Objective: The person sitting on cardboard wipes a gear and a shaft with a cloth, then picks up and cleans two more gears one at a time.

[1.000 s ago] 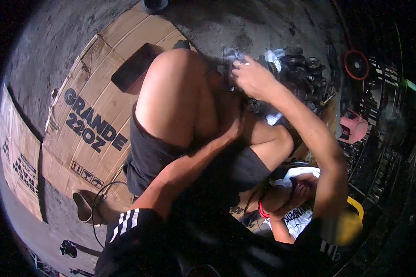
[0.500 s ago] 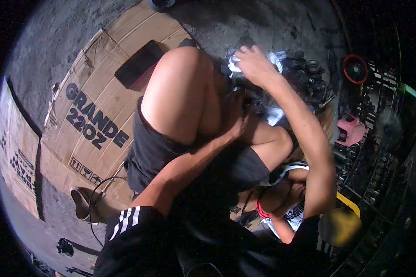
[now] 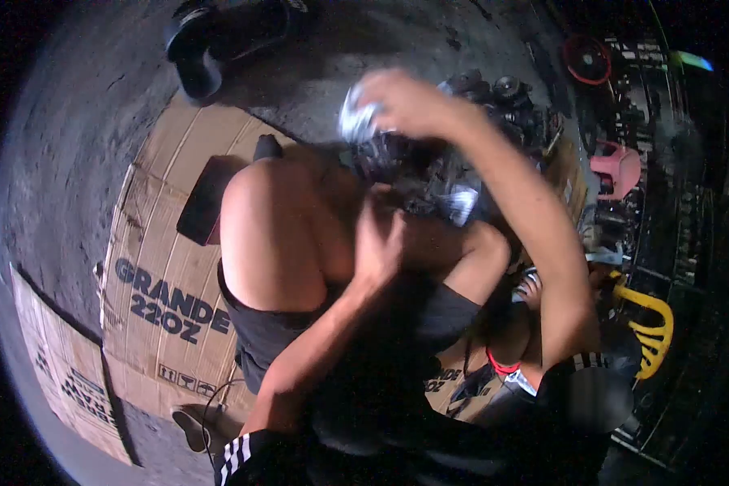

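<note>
My right hand [image 3: 401, 101] is closed on a crumpled white rag [image 3: 356, 117], blurred by motion, above a cluster of dark, greasy metal parts [image 3: 429, 174]. My left hand [image 3: 378, 243] is between my knees, beside these parts. Its fingers look curled in, and what they hold, if anything, is lost in the dark. A second white, crumpled piece [image 3: 462, 204] lies among the parts near my bent knee.
Flattened cardboard [image 3: 166, 283] lies under me, with a dark phone-like slab [image 3: 206, 198] on it. Dark footwear [image 3: 194, 69] is at the top. A pink plastic stool [image 3: 616, 170] and a yellow plastic chair [image 3: 652, 328] are right. Another person's arm [image 3: 510, 364] shows nearby.
My right hand has moved left in view with the white rag. My left hand has shifted left and down in view. The camera view has turned, bringing footwear in at the top.
</note>
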